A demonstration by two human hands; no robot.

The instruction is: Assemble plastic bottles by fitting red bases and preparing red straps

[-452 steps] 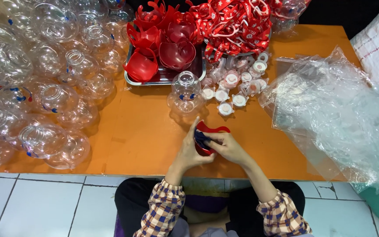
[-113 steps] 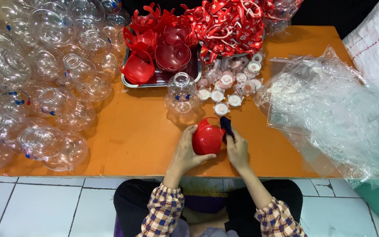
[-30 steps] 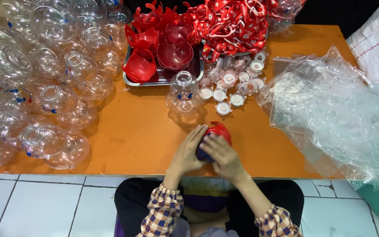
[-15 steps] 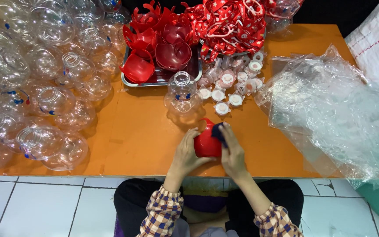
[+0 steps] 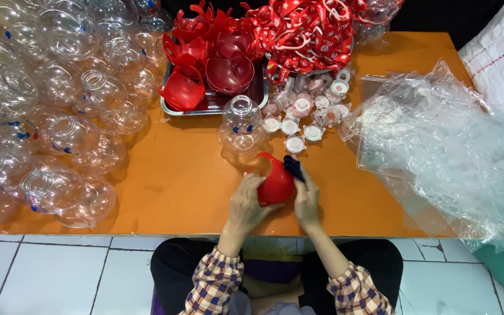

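Observation:
Above the near edge of the orange table point(image 5: 176, 181) I hold a red plastic cap point(image 5: 274, 182), rounded and glossy. My left hand point(image 5: 248, 201) grips its left side. Against the cap's right side my right hand point(image 5: 306, 198) presses a small dark blue cloth point(image 5: 293, 167). Just behind the cap stands a clear round plastic jar point(image 5: 240, 125) with a small face printed on it.
Many clear round jars point(image 5: 59, 122) are heaped on the left. A metal tray point(image 5: 217, 99) holds red caps, with red ribbons point(image 5: 307, 32) behind. Small white-and-clear lids point(image 5: 307, 114) lie mid-table. Crumpled clear plastic bags point(image 5: 438, 151) cover the right side.
The cap has tilted and turned in my hands, and the right hand with the cloth has slid from over the cap to its right side.

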